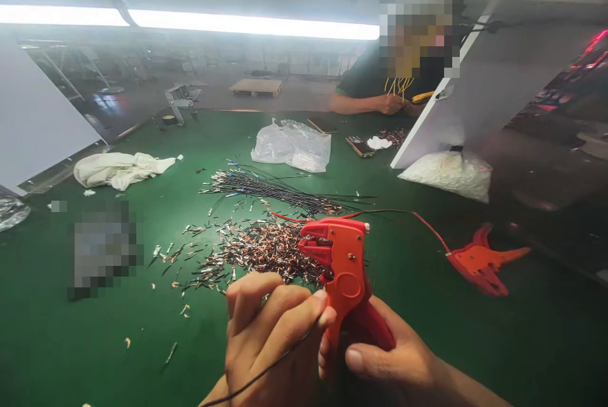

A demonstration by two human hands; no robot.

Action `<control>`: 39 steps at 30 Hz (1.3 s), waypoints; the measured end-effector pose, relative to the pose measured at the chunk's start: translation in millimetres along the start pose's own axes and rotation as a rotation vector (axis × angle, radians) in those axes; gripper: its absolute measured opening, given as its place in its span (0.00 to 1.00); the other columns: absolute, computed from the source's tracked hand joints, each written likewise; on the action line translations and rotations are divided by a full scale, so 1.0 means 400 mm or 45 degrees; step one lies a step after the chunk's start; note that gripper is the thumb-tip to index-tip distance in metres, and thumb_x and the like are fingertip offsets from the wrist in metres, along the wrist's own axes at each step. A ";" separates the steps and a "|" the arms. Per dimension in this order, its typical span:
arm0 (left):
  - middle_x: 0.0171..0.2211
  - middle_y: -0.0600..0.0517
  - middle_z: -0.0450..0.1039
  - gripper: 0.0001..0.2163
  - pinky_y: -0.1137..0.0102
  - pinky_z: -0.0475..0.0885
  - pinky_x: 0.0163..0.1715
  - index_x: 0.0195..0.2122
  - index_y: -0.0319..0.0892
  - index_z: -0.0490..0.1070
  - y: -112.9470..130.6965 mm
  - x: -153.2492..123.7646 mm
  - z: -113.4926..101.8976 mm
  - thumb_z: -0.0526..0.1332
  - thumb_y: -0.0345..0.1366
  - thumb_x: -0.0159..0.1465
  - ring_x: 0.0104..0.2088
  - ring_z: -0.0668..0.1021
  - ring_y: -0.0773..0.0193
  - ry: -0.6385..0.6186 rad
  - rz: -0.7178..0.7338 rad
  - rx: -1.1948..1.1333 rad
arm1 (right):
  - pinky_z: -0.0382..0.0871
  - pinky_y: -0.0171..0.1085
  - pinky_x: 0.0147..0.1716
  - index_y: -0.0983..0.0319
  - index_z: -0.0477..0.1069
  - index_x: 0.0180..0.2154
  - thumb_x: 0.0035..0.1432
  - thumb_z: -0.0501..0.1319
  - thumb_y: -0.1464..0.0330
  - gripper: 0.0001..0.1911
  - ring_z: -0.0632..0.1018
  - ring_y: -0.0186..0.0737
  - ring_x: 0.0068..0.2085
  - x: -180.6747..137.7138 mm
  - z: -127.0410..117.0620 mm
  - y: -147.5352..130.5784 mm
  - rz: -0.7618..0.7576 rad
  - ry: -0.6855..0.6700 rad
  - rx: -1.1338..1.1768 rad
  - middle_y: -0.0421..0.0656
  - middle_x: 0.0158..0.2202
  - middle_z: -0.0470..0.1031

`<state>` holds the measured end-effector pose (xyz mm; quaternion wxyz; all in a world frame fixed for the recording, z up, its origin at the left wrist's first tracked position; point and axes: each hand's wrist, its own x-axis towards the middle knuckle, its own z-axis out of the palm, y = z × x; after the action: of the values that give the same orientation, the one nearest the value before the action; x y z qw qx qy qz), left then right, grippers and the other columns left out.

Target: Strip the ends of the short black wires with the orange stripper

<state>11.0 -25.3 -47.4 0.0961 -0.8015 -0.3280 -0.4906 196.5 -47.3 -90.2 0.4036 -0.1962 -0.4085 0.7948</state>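
While the right hand (399, 353) grips an orange-and-red plastic wire stripper (349, 261) upright over the green tabletop (180, 356), the left hand (270, 328) pinches a thin black wire (259, 379) just beside it. The stripper has an orange body with a round ring, metal screws and red jaws. Beyond lie a heap of short black-and-copper wire pieces (270, 249), a crumpled clear plastic bag (292, 146), contents unclear, and a translucent bag (449, 161) full of small whitish bits (446, 179).
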 end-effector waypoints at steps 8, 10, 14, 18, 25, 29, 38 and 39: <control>0.29 0.55 0.80 0.09 0.66 0.64 0.43 0.39 0.40 0.73 0.009 -0.023 0.012 0.65 0.21 0.60 0.36 0.73 0.62 -0.098 -0.100 -0.157 | 0.60 0.31 0.23 0.64 0.68 0.37 0.59 0.67 0.61 0.14 0.63 0.29 0.22 -0.001 0.001 0.042 0.009 0.097 0.004 0.34 0.23 0.62; 0.28 0.55 0.80 0.09 0.66 0.63 0.44 0.39 0.40 0.73 0.012 -0.021 0.011 0.64 0.21 0.60 0.36 0.73 0.62 -0.110 -0.108 -0.167 | 0.58 0.31 0.23 0.63 0.66 0.35 0.59 0.67 0.60 0.15 0.61 0.29 0.23 0.000 0.006 0.041 -0.002 0.120 -0.016 0.35 0.24 0.61; 0.28 0.55 0.80 0.08 0.66 0.62 0.44 0.38 0.40 0.73 0.013 -0.023 0.010 0.63 0.22 0.61 0.35 0.73 0.62 -0.137 -0.069 -0.148 | 0.59 0.32 0.25 0.62 0.66 0.32 0.56 0.68 0.55 0.19 0.61 0.31 0.27 -0.001 0.021 0.030 0.012 0.268 -0.156 0.37 0.26 0.59; 0.28 0.55 0.80 0.07 0.64 0.60 0.45 0.38 0.39 0.73 0.011 -0.029 0.015 0.63 0.22 0.62 0.36 0.73 0.61 -0.145 -0.034 -0.117 | 0.59 0.32 0.21 0.61 0.66 0.30 0.50 0.69 0.46 0.26 0.62 0.30 0.21 -0.014 0.030 0.031 0.192 0.454 -0.146 0.35 0.21 0.61; 0.28 0.55 0.79 0.09 0.65 0.61 0.43 0.38 0.40 0.72 0.002 -0.031 0.013 0.64 0.21 0.59 0.36 0.71 0.61 -0.160 -0.124 -0.153 | 0.63 0.32 0.21 0.62 0.69 0.31 0.54 0.67 0.47 0.24 0.65 0.30 0.18 -0.027 0.021 0.024 0.268 0.455 -0.090 0.35 0.18 0.66; 0.27 0.57 0.73 0.09 0.69 0.64 0.37 0.35 0.44 0.72 -0.017 -0.022 0.015 0.62 0.22 0.62 0.32 0.70 0.64 -0.117 -0.517 -0.376 | 0.70 0.36 0.31 0.62 0.71 0.42 0.57 0.67 0.55 0.19 0.75 0.35 0.28 -0.017 0.016 -0.007 0.110 0.318 0.045 0.41 0.30 0.74; 0.21 0.53 0.74 0.11 0.70 0.67 0.30 0.22 0.41 0.72 0.039 -0.020 0.070 0.61 0.31 0.62 0.27 0.74 0.64 -0.394 -0.989 -0.686 | 0.72 0.42 0.45 0.55 0.77 0.42 0.54 0.71 0.61 0.13 0.79 0.46 0.42 -0.030 0.012 -0.061 0.049 0.634 -0.049 0.41 0.39 0.80; 0.21 0.53 0.74 0.12 0.70 0.67 0.30 0.21 0.41 0.72 0.044 -0.024 0.072 0.61 0.32 0.63 0.28 0.75 0.63 -0.413 -1.016 -0.686 | 0.72 0.42 0.44 0.55 0.77 0.42 0.54 0.71 0.60 0.13 0.79 0.46 0.42 -0.032 0.012 -0.060 0.076 0.612 -0.038 0.42 0.37 0.80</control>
<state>40.0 -29.2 -66.8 -0.3612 -0.6760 -0.4812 -0.4256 212.6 -51.8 -68.3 0.4626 -0.3977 -0.3065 0.7307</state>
